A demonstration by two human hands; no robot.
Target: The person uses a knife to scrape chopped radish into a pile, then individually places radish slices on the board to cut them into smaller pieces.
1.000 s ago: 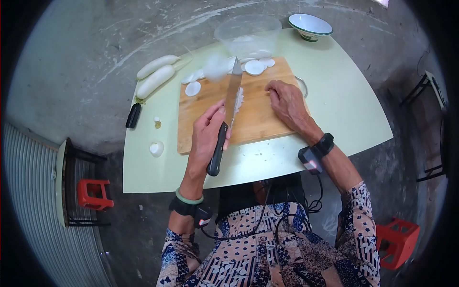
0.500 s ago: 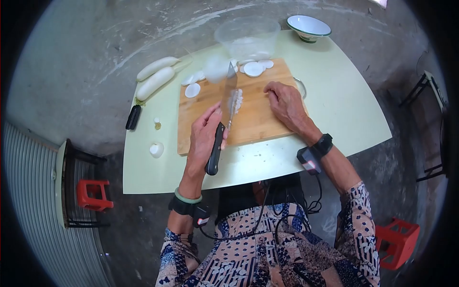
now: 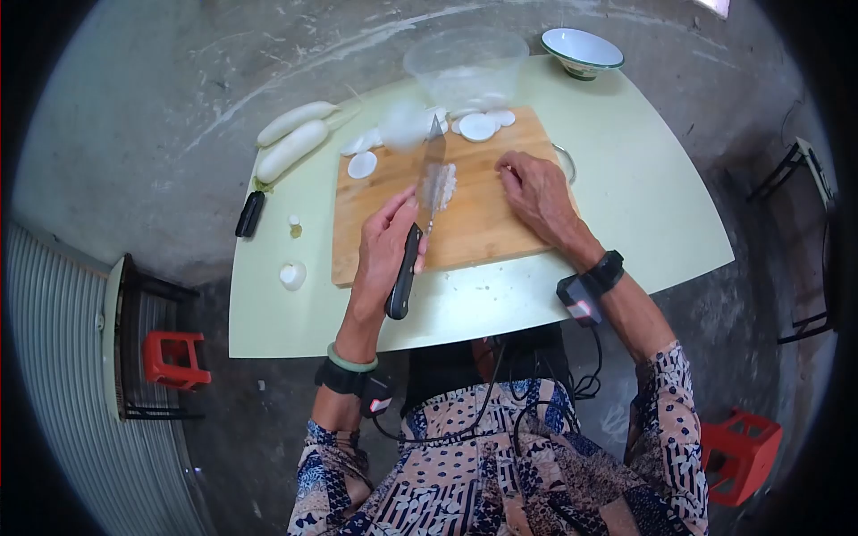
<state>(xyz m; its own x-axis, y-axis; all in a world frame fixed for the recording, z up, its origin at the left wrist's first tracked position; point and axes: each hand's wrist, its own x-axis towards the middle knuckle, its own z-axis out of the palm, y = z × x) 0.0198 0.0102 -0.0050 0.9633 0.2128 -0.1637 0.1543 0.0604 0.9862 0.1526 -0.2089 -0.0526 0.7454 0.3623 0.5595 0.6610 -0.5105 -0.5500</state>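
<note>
Head view: the left grip point(image 3: 384, 246), a bare hand, is closed around the long knife with a black riveted handle point(image 3: 404, 279), the thumb lying up near the base of its steel blade point(image 3: 433, 159). The blade stands over the middle of the rectangular brown wooden cutting board point(image 3: 500, 228), just beside a small heap of finely chopped white pieces point(image 3: 449, 185). The blade is blurred, so I cannot tell whether its edge touches the wood.

The right grip point(image 3: 542, 198) lies on the board's right part, fingers curled under; nothing shows in it, and I cannot tell whether it is loose or clenched.

Along the far side of the board are thin round white slices point(image 3: 477, 128); behind them, on the pale green worktop point(image 3: 643, 210), stands a clear plastic bowl point(image 3: 466, 58). At the left lie 2 whole long white radishes point(image 3: 293, 152).

The knife looks stiff and fairly weighty; the handle, close to the blade, seems the best place to hold it. The chopped pieces are probably light, moist and slippery, easier to scoop than to pinch. The slices look crisp and likely to snap if bent; their edges suit a light hold.
</note>
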